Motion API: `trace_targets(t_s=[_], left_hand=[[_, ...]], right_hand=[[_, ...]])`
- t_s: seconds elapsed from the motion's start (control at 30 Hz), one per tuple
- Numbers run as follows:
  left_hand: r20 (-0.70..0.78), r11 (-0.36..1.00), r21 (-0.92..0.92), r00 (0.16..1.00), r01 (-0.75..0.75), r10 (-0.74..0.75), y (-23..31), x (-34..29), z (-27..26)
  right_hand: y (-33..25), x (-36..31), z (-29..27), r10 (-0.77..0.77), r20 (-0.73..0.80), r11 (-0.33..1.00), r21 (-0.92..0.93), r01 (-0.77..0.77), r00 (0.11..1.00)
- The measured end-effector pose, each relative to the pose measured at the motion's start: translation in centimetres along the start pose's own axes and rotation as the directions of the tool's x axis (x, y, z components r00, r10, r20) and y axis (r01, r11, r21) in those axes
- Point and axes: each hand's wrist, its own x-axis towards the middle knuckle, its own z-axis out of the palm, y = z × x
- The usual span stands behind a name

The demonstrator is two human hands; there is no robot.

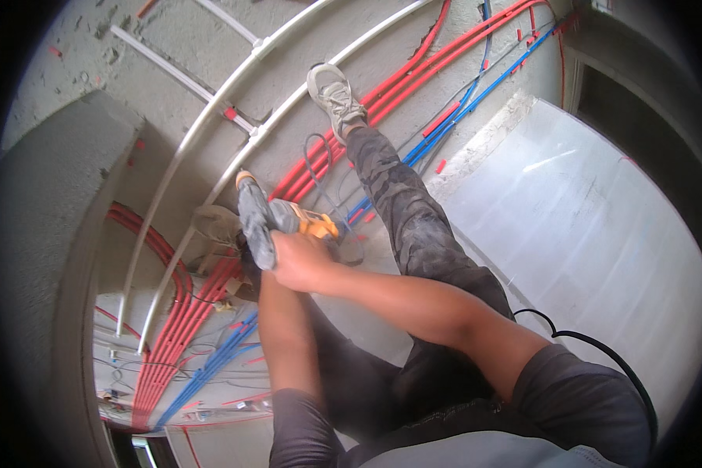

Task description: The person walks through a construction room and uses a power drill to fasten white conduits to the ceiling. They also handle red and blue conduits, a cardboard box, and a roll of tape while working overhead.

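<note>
My left hand (256, 214) wears a dusty grey glove, its fingers stretched out away from me toward the white pipes. At the wrist end of that glove, my bare right hand (300, 261) is closed, its fingers against the cuff. Just beyond my right hand sits an orange-and-grey power tool (313, 222), partly covered by the hands. Whether either hand touches the tool is hard to tell. A grey cord (312, 148) loops up beside it.
White pipes (269, 121) curve across the rough concrete floor (288, 35). Red conduits (409, 78) and blue conduits (464, 113) run beneath my legs. My right shoe (335, 93) rests near the pipes. A pale smooth panel (585, 210) lies to the right; a grey wall edge (70, 195) stands left.
</note>
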Motion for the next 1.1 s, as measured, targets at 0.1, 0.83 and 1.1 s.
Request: trace_targets(t_s=[0.1, 0.83, 1.1], left_hand=[[-0.029, 0.997, 0.067, 0.999, -0.032, 0.034, -0.5, -3.4, 2.2], [-0.279, 0.984, 0.047, 0.944, -0.171, 0.177, -7.5, -17.9, 22.3], [-0.198, 0.947, -0.142, 0.945, -0.289, 0.259, -13.0, -15.9, 24.0]], right_hand=[[0.0, -5.3, -2.7, -0.025, 0.053, 1.0, 0.01, 0.025, 0.998], [3.1, -15.5, -26.8, -0.132, 0.091, 0.99, 0.063, 0.127, 0.987], [7.6, -15.9, -27.0, -0.176, 0.065, 0.984, 0.029, 0.174, 0.982]])
